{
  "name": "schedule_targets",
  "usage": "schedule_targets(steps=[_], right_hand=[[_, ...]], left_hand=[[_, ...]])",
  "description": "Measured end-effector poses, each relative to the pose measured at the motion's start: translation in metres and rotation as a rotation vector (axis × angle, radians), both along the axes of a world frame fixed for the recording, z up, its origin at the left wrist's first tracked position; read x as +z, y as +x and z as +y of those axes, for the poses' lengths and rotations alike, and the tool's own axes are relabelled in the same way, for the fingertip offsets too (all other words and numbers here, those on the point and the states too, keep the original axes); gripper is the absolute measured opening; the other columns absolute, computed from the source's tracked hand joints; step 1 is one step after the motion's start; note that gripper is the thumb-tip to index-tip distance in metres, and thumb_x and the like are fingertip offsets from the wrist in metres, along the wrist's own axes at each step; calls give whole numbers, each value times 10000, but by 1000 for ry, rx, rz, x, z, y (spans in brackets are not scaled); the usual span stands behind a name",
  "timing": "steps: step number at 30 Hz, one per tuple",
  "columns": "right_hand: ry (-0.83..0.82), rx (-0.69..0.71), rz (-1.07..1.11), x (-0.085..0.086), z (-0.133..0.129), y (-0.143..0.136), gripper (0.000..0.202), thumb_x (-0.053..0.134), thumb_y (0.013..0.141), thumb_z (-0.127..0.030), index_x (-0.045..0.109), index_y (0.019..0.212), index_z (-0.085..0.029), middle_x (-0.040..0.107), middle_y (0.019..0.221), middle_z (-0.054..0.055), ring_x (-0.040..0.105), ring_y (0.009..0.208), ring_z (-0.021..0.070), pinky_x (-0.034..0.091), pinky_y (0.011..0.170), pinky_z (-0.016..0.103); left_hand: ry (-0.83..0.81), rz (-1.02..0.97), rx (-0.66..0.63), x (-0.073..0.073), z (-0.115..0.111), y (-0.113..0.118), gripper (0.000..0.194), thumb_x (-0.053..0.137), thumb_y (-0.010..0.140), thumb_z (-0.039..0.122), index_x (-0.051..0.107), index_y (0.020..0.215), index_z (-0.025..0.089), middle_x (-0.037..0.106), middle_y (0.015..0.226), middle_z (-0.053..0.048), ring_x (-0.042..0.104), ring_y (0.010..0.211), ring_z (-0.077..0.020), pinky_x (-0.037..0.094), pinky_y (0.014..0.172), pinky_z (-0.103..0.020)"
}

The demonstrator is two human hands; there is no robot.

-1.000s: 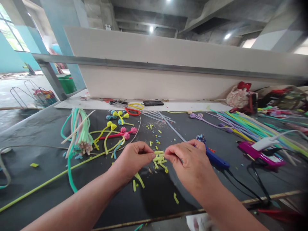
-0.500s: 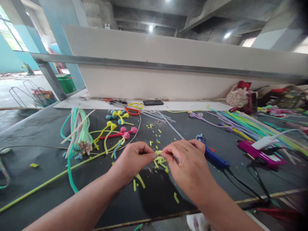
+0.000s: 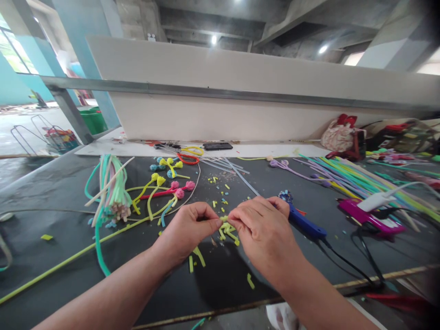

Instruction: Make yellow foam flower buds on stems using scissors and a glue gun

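Thumb and fingertips of my left hand [image 3: 189,229] pinch one end of a small yellow-green piece [image 3: 224,218]. From the other side my right hand [image 3: 261,233] pinches the same piece; the fingers hide most of it. Just below lie several cut yellow-green strips [image 3: 233,236] on the dark table [image 3: 233,279]. A blue-handled tool [image 3: 305,223] with a cord lies right of my right hand. Left of my left hand are yellow stems with knobbed ends [image 3: 151,192] and a pink knobbed stem [image 3: 178,189].
A bundle of pale green and pink strips [image 3: 115,188] lies at the left. Long coloured strips [image 3: 347,169] spread at the right, near a magenta power strip [image 3: 371,217] with cables. Pliers [image 3: 167,147] and a black phone [image 3: 217,146] rest at the back, before a white panel [image 3: 220,119].
The view has shifted very slightly. My right hand has rolled a little over the piece and its fingers are closer together; my left hand keeps its pinch.
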State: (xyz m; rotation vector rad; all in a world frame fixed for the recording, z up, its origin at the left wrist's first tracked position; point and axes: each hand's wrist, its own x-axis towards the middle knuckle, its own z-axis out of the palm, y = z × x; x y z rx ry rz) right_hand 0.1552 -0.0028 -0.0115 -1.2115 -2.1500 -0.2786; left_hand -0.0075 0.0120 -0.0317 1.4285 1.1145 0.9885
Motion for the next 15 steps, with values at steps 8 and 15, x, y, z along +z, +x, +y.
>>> schedule_targets(steps=[8,15], right_hand=[[-178,-35,227,7,6,11,102,631,741,-153,553,748,-219,606,676,-46,543,655,133,313,725,309],[-468,-24,316,8,4,12,63,509,813,-260,544,792,-212,620,702,-14,566,674,155,379,704,306]], left_hand=[[-17,-71,8,3,-3,-2,162,628,700,261,553,621,141,502,570,44,403,542,-64,303,520,-189],[-35,-94,22,4,-4,0,167,623,705,258,543,620,139,496,549,49,397,515,-57,302,496,-181]])
